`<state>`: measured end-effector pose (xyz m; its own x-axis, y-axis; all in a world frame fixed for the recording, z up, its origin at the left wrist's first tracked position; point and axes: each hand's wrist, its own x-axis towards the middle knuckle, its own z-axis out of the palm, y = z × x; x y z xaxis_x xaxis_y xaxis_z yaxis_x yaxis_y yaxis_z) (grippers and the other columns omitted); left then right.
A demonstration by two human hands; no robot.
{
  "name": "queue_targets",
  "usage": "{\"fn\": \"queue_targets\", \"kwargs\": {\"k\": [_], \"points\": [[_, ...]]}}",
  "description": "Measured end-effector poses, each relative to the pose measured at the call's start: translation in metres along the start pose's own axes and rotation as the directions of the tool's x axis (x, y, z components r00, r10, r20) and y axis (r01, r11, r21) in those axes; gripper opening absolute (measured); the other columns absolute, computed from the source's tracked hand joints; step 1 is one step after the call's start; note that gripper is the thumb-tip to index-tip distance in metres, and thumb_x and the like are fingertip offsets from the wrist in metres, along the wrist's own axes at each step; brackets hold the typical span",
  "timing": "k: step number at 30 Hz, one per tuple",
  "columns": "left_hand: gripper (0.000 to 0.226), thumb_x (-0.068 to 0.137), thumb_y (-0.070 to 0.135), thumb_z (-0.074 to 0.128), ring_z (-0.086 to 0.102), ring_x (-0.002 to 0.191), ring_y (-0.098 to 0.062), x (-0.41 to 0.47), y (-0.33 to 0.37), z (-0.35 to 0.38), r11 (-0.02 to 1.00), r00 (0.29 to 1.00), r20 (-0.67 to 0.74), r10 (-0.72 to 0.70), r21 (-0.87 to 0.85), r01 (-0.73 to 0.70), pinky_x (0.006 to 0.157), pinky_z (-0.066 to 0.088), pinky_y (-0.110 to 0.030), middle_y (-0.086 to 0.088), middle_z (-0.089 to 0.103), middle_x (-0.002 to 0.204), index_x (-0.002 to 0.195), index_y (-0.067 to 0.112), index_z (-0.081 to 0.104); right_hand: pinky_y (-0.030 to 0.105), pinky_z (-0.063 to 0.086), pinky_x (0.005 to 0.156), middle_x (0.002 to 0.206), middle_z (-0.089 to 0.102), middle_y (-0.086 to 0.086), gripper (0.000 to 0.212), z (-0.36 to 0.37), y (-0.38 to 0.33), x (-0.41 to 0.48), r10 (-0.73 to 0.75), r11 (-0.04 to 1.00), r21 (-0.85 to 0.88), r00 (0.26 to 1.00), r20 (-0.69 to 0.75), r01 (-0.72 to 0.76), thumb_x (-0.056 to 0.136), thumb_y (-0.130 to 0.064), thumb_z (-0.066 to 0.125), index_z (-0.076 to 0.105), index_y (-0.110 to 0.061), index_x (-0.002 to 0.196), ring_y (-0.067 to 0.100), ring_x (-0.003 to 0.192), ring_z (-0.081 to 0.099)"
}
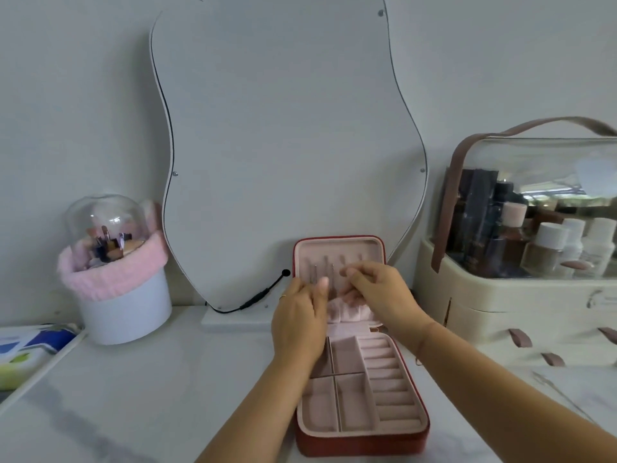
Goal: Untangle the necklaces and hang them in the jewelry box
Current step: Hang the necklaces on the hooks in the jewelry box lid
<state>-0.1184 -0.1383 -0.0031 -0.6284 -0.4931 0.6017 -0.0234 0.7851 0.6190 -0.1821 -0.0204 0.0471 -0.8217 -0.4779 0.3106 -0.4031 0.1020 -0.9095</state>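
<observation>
Left hand (pixel 299 317), right hand (pixel 379 292) at necklaces (pixel 331 272) (jewelry box (pixel 362 442) open).

The jewelry box (pixel 360 439) is sitting wide open, dark red on the outside and lined in pale pink velvety stuff. Its base is lying flat, showing square compartments (pixel 347 359) on the left and ring rolls (pixel 384 372) on the right. The lid (pixel 337 248) is standing upright at the back, carrying a row of hooks (pixel 342 259) up top and a gathered pocket (pixel 347 314) below. Two thin silvery necklaces (pixel 314 274) are hanging straight down side by side on the lid's left (lower ends are out of sight).
</observation>
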Motion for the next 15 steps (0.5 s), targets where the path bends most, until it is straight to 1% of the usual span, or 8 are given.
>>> {"fn": "queue_targets", "kwargs": {"k": [1, 3, 5, 7, 9, 11, 13, 15], "points": [[0.069, 0.09, 0.056, 0.018, 0.051, 0.083, -0.015, -0.001, 0.001, -0.002, 1.0, 1.0, 0.006, 0.006, -0.009, -0.006, 0.064, 0.035, -0.028, 0.007, 0.05, 0.095, 0.082, 0.007, 0.067, 0.022, 0.05, 0.059, 0.068, 0.068, 0.0, 0.02, -0.006, 0.001, -0.006, -0.003, 1.0, -0.003, 1.0, -0.02, 0.003, 0.098, -0.011, 0.05, 0.066, -0.016, 0.087, 0.014, 0.062, 0.064], [0.069, 0.089, 0.057, 0.019, 0.049, 0.084, -0.012, -0.001, 0.0, -0.005, 0.999, 1.0, 0.019, 0.01, -0.045, -0.009, 0.066, 0.034, -0.027, 0.008, 0.049, 0.094, 0.083, 0.006, 0.067, 0.019, 0.047, 0.054, 0.067, 0.068, 0.001, 0.021, -0.024, 0.001, -0.021, 0.016, 1.0, -0.003, 0.999, -0.052, -0.016, 0.098, -0.013, 0.05, 0.067, -0.015, 0.087, 0.013, 0.059, 0.06], [0.07, 0.089, 0.056, 0.02, 0.051, 0.087, -0.012, -0.003, -0.001, -0.007, 0.994, 0.999, 0.036, 0.002, -0.111, 0.002, 0.072, 0.037, -0.027, 0.008, 0.051, 0.097, 0.085, 0.005, 0.067, 0.019, 0.047, 0.054, 0.068, 0.068, 0.005, 0.022, -0.047, 0.003, -0.038, 0.044, 0.998, -0.048, 0.996, -0.082, -0.048, 0.098, -0.014, 0.051, 0.069, -0.014, 0.085, 0.013, 0.058, 0.058], [0.071, 0.089, 0.057, 0.02, 0.049, 0.096, -0.009, -0.006, 0.0, -0.009, 0.989, 0.997, 0.076, -0.01, -0.147, 0.021, 0.082, 0.034, -0.024, 0.007, 0.052, 0.106, 0.094, 0.006, 0.069, 0.015, 0.048, 0.055, 0.068, 0.068, 0.004, 0.021, -0.075, 0.007, -0.06, 0.074, 0.985, -0.15, 0.993, -0.091, -0.087, 0.096, -0.017, 0.055, 0.071, -0.015, 0.082, 0.009, 0.057, 0.057], [0.069, 0.092, 0.055, 0.02, 0.047, 0.106, -0.01, -0.009, 0.001, -0.011, 0.985, 0.991, 0.133, -0.017, -0.17, 0.04, 0.09, 0.033, -0.025, 0.003, 0.053, 0.117, 0.102, 0.008, 0.069, 0.011, 0.043, 0.052, 0.062, 0.065, 0.0, 0.02, -0.107, 0.014, -0.081, 0.092, 0.952, -0.283, 0.991, -0.096, -0.116, 0.092, -0.02, 0.061, 0.072, -0.012, 0.077, 0.001, 0.05, 0.053], [0.063, 0.095, 0.054, 0.022, 0.049, 0.112, -0.012, -0.015, 0.005, -0.017, 0.971, 0.979, 0.2, -0.045, -0.22, 0.089, 0.095, 0.036, -0.029, 0.003, 0.052, 0.122, 0.106, 0.013, 0.068, 0.013, 0.042, 0.051, 0.059, 0.065, -0.003, 0.017, -0.141, 0.022, -0.099, 0.134, 0.918, -0.359, 0.983, -0.122, -0.17, 0.088, -0.02, 0.068, 0.073, -0.009, 0.075, -0.001, 0.046, 0.05], [0.062, 0.093, 0.057, 0.022, 0.052, 0.111, -0.011, -0.025, 0.011, -0.025, 0.958, 0.972, 0.227, -0.063, -0.261, 0.123, 0.095, 0.038, -0.031, 0.008, 0.053, 0.118, 0.105, 0.016, 0.068, 0.014, 0.043, 0.055, 0.06, 0.066, -0.005, 0.015, -0.17, 0.031, -0.114, 0.163, 0.877, -0.43, 0.975, -0.154, -0.215, 0.085, -0.017, 0.07, 0.073, -0.012, 0.071, 0.002, 0.052, 0.053], [0.062, 0.096, 0.053, 0.019, 0.048, 0.11, -0.007, -0.036, 0.015, -0.034, 0.959, 0.966, 0.247, -0.081, -0.246, 0.143, 0.093, 0.035, -0.028, 0.011, 0.052, 0.116, 0.106, 0.017, 0.069, 0.019, 0.042, 0.061, 0.062, 0.067, -0.004, 0.016, -0.19, 0.044, -0.124, 0.178, 0.817, -0.519, 0.966, -0.186, -0.251, 0.083, -0.015, 0.071, 0.071, -0.012, 0.068, 0.007, 0.059, 0.055]]}}
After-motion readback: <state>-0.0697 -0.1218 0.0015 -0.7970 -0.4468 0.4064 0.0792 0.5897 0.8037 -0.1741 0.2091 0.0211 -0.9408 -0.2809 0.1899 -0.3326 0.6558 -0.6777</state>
